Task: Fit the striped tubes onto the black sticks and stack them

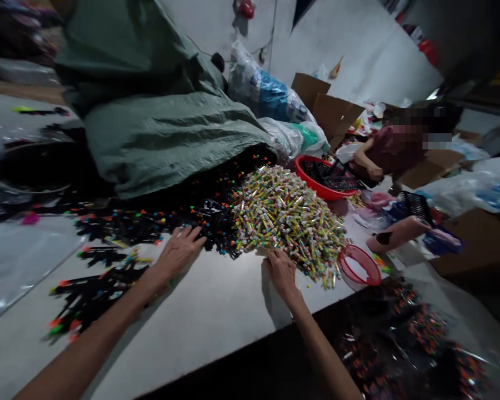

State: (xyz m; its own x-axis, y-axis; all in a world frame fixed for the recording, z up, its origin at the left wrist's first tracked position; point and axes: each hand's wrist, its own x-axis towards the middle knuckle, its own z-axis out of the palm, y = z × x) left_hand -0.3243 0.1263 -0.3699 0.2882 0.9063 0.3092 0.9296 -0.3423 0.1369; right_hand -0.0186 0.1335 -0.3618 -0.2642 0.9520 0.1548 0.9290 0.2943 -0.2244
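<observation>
My left hand [181, 247] lies with fingers stretched out at the near edge of a heap of small black toy guns [216, 225] with orange, green and blue tips. My right hand [282, 269] is at the near left edge of a big pile of small clear tubes [289, 214] with yellow and green contents. Its fingers are bent and close together; whatever they grip is hidden. More black toy guns [104, 286] lie scattered to the left, beside my left forearm.
A green tarp sack [179, 133] stands behind the heap. At right are a red basin [329, 191] with black baskets, a small red basket [360, 265] and a seated person [404, 144]. Bags of colourful pieces [427, 330] lie below the table edge. Clear plastic [20, 250] covers the left.
</observation>
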